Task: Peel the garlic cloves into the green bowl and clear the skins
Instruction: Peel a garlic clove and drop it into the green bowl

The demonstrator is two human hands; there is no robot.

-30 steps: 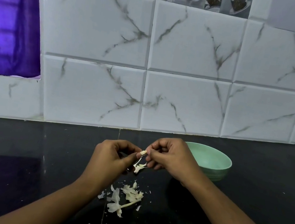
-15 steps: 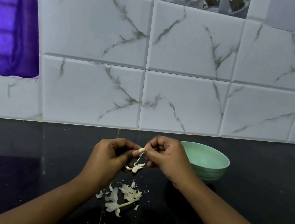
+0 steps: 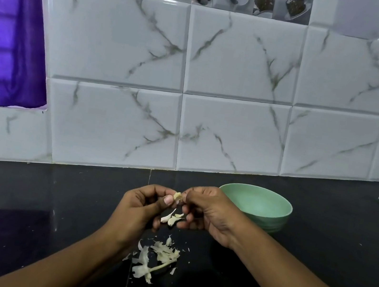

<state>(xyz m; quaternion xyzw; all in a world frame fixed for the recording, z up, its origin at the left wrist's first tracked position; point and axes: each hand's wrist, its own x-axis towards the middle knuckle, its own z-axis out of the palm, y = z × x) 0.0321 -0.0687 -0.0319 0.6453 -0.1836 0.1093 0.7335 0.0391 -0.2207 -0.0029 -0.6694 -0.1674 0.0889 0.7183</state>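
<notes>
Left hand [image 3: 140, 207]: curled, thumb and fingertips pinching the garlic clove; we judge it steadies the clove so the other hand can strip it
Right hand [image 3: 209, 212]: curled, fingertips nipping the same clove from the opposite side, seemingly to pull skin away
Garlic clove [image 3: 177, 196]: between the two hands, touching the fingertips of both, lifted above the countertop; small, pale cream, mostly covered by fingers, so we cannot tell how much skin remains
Hanging skin [image 3: 172, 218]: thin white curled strips dangling just below the clove, between the lower fingers; whether attached or merely caught, we cannot tell
Skin pile [image 3: 157, 255]: papery flakes and a dry stalk on the countertop [image 3: 47, 207], directly beneath the hands, where we judge peelings drop
Green bowl [image 3: 258, 202]: just beyond the right hand, its near edge hidden by it; we judge it is kept close for a short drop; the interior we see shows no cloves
Stage: peeling in progress, we judge; skins not yet cleared
</notes>
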